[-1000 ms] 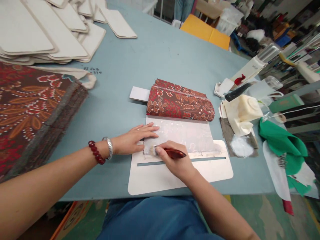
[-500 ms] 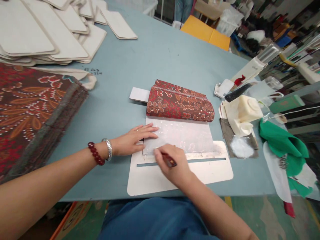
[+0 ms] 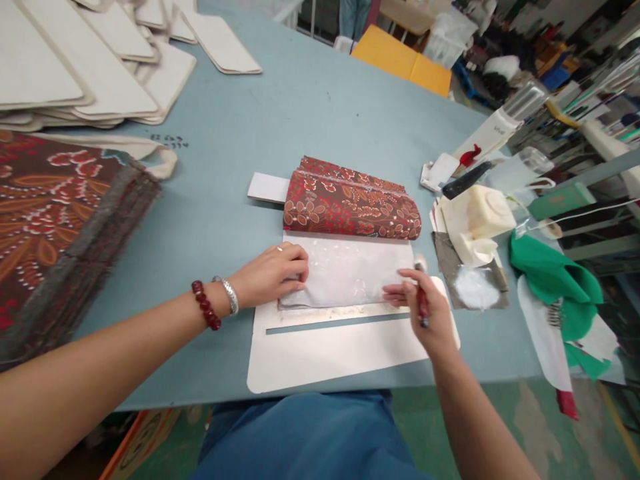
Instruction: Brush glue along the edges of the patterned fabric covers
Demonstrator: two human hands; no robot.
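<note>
A piece of brown-and-red floral fabric [image 3: 350, 208] lies folded over at the back, with its pale underside [image 3: 345, 270] facing up in front, dotted with wet white spots. Beneath its front edge is a white board [image 3: 340, 363] with a long slot. My left hand [image 3: 273, 273] curls its fingers onto the left edge of the pale cloth, pinching it. At the cloth's right edge, my right hand [image 3: 431, 313] grips a small brush [image 3: 423, 303] with a dark red handle and whitish tip, while some fingers reach onto the cloth's front right corner.
To the right, a cut-open cream plastic jug [image 3: 480, 217] stands behind white paste [image 3: 477, 288] on a dark scrap. Green cloth [image 3: 555, 270] lies farther right. Stacked floral fabric [image 3: 60, 233] and white panels [image 3: 100, 67] fill the left. A yellow sheet [image 3: 403, 60] lies at the far edge.
My right hand has moved with the brush from the cloth's front left to its right edge. My left hand's spread fingers have curled onto the left edge.
</note>
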